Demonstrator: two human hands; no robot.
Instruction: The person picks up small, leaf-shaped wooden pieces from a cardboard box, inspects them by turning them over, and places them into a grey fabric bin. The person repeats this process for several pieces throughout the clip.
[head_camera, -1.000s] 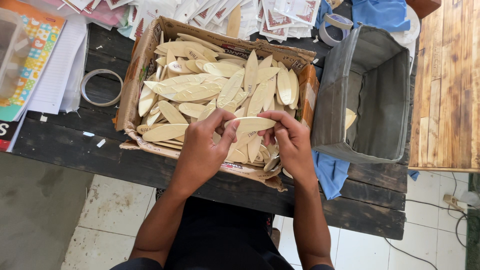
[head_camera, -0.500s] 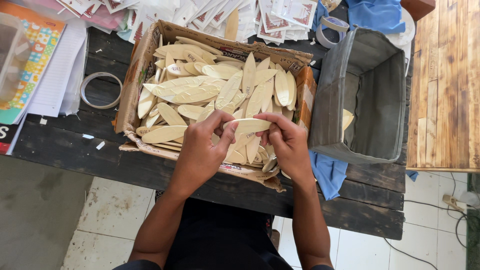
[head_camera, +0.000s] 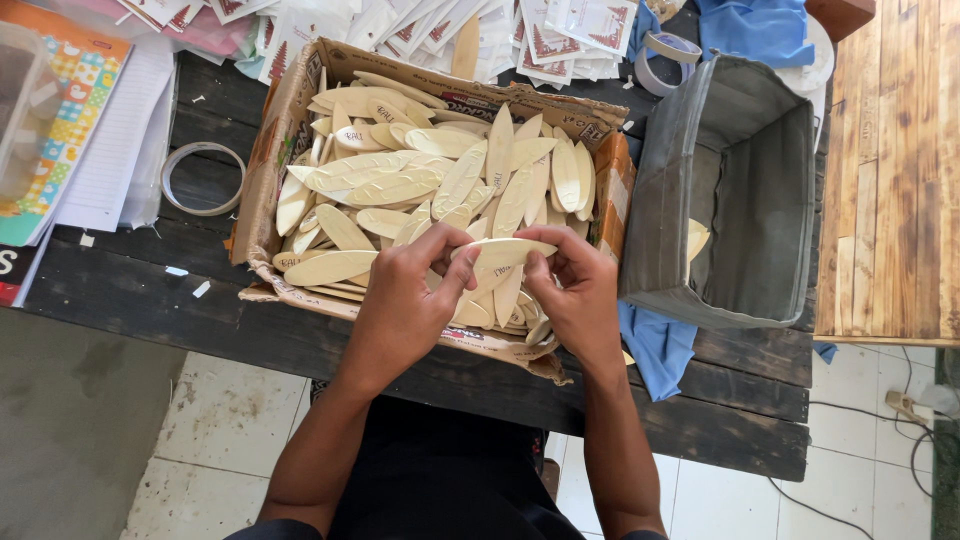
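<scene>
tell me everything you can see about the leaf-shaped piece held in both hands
The piece is a thin, flat, pale wooden blade, leaf-shaped with pointed ends. It lies roughly level, lengthwise from left to right, just above the near edge of the box of similar pieces. The left hand pinches its left end, the right hand its right end. The middle shows bare between the two.

One cardboard box (head_camera: 262, 190) stuffed with pale leaf-shaped wooden pieces (head_camera: 385, 185), way too many and too overlapped to count, dozens easily. Two tape rolls (head_camera: 203, 178), one grey fabric bin (head_camera: 735, 190), one blue cloth (head_camera: 655, 345), and two hands (head_camera: 405, 300) on one piece (head_camera: 505, 250).
</scene>
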